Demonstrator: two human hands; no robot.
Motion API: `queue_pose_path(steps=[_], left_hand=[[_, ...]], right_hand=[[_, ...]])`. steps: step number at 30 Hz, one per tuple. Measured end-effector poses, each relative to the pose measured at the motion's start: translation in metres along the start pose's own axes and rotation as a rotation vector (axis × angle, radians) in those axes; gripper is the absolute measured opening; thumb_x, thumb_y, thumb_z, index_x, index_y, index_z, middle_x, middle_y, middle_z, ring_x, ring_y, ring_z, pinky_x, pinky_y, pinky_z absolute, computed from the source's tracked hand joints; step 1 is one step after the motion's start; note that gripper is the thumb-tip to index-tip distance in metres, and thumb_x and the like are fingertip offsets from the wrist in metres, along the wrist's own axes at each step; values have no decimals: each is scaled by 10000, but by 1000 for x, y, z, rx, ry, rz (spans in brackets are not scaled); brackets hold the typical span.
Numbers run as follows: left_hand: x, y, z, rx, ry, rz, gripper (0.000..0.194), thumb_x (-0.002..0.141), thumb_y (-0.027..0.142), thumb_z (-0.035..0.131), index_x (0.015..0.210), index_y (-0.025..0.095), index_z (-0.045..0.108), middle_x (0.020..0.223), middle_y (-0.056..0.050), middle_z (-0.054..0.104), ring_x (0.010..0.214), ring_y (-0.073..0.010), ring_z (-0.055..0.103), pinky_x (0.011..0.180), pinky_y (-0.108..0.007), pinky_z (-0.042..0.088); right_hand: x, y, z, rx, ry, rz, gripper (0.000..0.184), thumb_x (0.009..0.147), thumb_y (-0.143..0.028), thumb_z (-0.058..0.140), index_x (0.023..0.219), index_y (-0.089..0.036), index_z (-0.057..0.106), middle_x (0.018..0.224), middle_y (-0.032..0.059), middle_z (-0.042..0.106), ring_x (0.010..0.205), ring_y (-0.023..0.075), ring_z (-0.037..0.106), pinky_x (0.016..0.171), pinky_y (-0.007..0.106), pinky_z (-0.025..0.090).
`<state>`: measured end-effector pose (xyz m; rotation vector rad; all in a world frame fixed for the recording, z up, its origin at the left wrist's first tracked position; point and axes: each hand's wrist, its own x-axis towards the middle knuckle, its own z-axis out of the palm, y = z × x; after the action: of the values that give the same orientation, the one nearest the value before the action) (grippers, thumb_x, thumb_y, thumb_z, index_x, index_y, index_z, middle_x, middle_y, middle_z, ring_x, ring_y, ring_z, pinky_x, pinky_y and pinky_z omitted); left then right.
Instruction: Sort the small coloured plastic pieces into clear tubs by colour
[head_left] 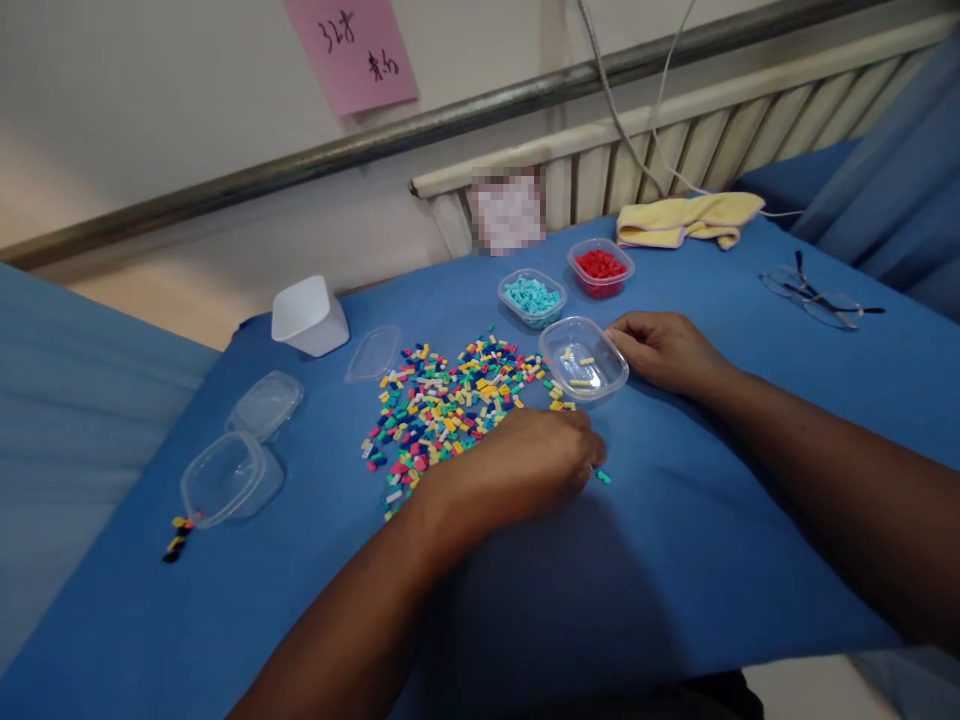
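Observation:
My right hand (pixel 664 350) is closed at the right rim of a clear plastic container (pixel 551 365), which holds a few pale yellow pieces (pixel 580 382). My left hand (pixel 536 455) reaches over the near right side of a spread pile of small multicoloured plastic bricks (pixel 450 400). Its fingers are curled down and pressed together; what they hold, if anything, is hidden. Just right of those fingertips lies a green piece (pixel 603 477), apart from the pile. Some yellow pieces (pixel 561 406) lie between my left hand and the container.
Behind stand a tub of light-blue pieces (pixel 531 297) and a tub of red pieces (pixel 600 266). A yellow cloth (pixel 686 220) and glasses (pixel 817 295) lie right. At left are a white container (pixel 309 318), a tipped clear tub (pixel 262 485), clear lids (pixel 375 353) and dark pieces (pixel 176 542).

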<state>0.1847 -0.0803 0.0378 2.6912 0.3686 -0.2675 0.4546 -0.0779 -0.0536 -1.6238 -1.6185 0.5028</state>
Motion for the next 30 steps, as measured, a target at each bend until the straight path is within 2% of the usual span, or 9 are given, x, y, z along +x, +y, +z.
queue_pose_path(steps=[6, 10, 12, 16, 18, 21, 23, 26, 30], left_hand=[[-1, 12, 8, 251, -45, -74, 180, 984, 97, 554, 989, 167, 720, 977, -104, 757, 708, -224, 677, 614, -356, 485], [-6, 15, -2, 236, -56, -91, 113, 997, 161, 602, 985, 178, 713, 999, -100, 766, 769, -235, 703, 662, -358, 525], [-4, 12, -9, 185, 41, -91, 144, 1050, 187, 574, 1010, 188, 712, 1078, -98, 771, 885, -243, 729, 776, -364, 575], [9, -2, -16, 81, 442, -131, 228, 1130, 242, 568, 1314, 200, 696, 1318, -117, 748, 1177, -260, 729, 1006, -385, 594], [12, -13, -16, 58, 569, -139, 294, 1128, 252, 603, 1411, 219, 672, 1374, -116, 740, 1226, -254, 725, 1033, -387, 594], [2, -35, -20, 91, 668, -196, 238, 1124, 229, 595, 1315, 216, 737, 1279, -99, 776, 1184, -240, 739, 1018, -377, 593], [-12, -49, -26, 128, 693, -296, 192, 1106, 237, 614, 1204, 210, 778, 1176, -88, 794, 1097, -234, 747, 973, -372, 594], [-32, -64, -35, 162, 632, -453, 178, 1073, 267, 643, 1125, 208, 802, 1104, -85, 805, 999, -233, 737, 926, -376, 593], [-32, -73, -29, 117, 539, -465, 215, 1065, 260, 625, 1137, 220, 823, 1111, -80, 810, 1018, -234, 740, 969, -379, 592]], right_hand=[[-1, -2, 0, -6, 3, -6, 314, 1008, -460, 640, 900, -237, 832, 855, 53, 842, 760, 237, 739, 709, 361, 535], [0, -1, 1, 12, 7, -18, 319, 1004, -472, 637, 927, -239, 841, 865, 56, 851, 773, 245, 749, 713, 367, 545], [0, -1, 1, 16, 5, -23, 322, 1005, -472, 635, 925, -235, 839, 879, 58, 855, 774, 243, 752, 721, 368, 545], [0, 0, 1, 28, -11, -33, 325, 1011, -462, 622, 924, -233, 836, 893, 56, 857, 772, 237, 753, 734, 368, 544], [1, 0, 1, 26, -14, -33, 319, 1011, -464, 628, 924, -233, 832, 890, 54, 856, 778, 239, 753, 728, 364, 538], [1, 2, 2, 15, -10, -27, 321, 1013, -468, 632, 908, -232, 821, 876, 52, 851, 779, 239, 749, 718, 359, 533], [1, 3, 3, 9, 1, -28, 323, 1016, -463, 624, 898, -232, 817, 872, 50, 849, 779, 237, 749, 722, 361, 533], [1, 4, 4, 8, 7, -39, 322, 1020, -466, 621, 900, -238, 814, 859, 47, 846, 768, 238, 743, 717, 367, 529], [0, 5, 3, -5, 9, -27, 313, 1019, -475, 633, 899, -255, 819, 856, 49, 844, 767, 247, 744, 714, 374, 529]])
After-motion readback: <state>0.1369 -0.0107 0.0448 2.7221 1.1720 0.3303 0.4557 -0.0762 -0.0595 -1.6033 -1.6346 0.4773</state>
